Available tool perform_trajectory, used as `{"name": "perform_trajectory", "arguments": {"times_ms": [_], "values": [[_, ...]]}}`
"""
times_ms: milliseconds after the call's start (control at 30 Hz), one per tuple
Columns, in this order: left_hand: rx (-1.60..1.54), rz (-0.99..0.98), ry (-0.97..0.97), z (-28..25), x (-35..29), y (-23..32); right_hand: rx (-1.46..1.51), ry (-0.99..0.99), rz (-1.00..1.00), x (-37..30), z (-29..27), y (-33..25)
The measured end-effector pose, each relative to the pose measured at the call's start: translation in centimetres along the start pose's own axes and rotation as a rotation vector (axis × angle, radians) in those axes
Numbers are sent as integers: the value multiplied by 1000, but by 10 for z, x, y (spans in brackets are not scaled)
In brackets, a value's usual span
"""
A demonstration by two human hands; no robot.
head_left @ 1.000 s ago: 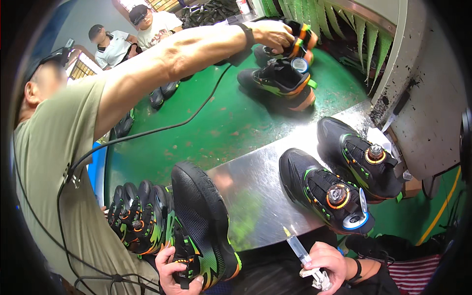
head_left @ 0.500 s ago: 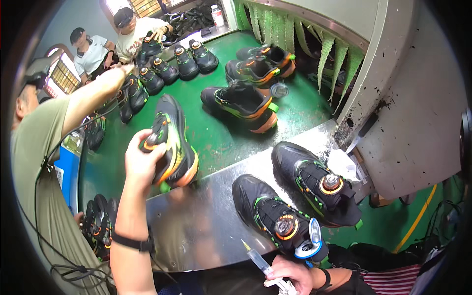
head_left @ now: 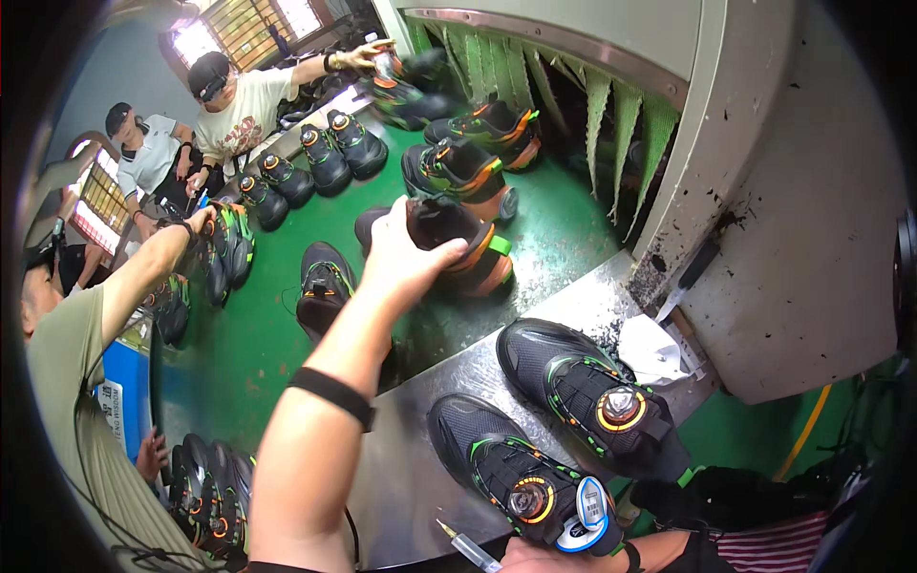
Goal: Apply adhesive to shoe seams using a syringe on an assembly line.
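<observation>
My left hand [head_left: 401, 256] is stretched forward and grips the heel of a black shoe with an orange sole [head_left: 468, 244], which sits on the green conveyor belt [head_left: 258, 363]. At the bottom edge, my right hand [head_left: 540, 559] is mostly cut off and holds a thin pen-like tool [head_left: 468, 547] pointing left. Two black shoes with green trim and round dials [head_left: 592, 401] [head_left: 516, 473] lie side by side on the steel plate [head_left: 406, 468] just in front of my right hand.
More shoes ride the belt toward a machine with a green strip curtain [head_left: 583, 95]. A person in an olive shirt [head_left: 67, 382] on my left reaches for shoes [head_left: 224, 248]; two other people [head_left: 239, 105] work farther back. A white rag [head_left: 654, 349] lies beside the machine. Several shoes [head_left: 205, 487] are stacked at lower left.
My left hand carried the black and orange shoe from the lower left forward onto the green belt. My right hand kept the tool low. The view tilted down.
</observation>
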State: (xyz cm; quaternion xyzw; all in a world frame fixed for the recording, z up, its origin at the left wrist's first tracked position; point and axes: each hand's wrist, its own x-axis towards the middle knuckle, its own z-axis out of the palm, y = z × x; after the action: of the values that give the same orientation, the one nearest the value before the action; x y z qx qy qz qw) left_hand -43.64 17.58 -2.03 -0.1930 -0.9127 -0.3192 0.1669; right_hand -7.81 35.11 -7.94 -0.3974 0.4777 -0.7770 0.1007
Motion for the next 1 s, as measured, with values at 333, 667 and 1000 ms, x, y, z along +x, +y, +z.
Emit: {"name": "perform_trajectory", "arguments": {"times_ms": [333, 667, 1000], "values": [[-59, 162, 150, -47, -35, 33, -177, 22, -13, 9, -1, -20], [312, 495, 334, -188, -205, 127, -324, -20, -4, 10, 16, -36], [155, 319, 357, -215, -272, 146, -371, -77, 4, 15, 29, -35]]}}
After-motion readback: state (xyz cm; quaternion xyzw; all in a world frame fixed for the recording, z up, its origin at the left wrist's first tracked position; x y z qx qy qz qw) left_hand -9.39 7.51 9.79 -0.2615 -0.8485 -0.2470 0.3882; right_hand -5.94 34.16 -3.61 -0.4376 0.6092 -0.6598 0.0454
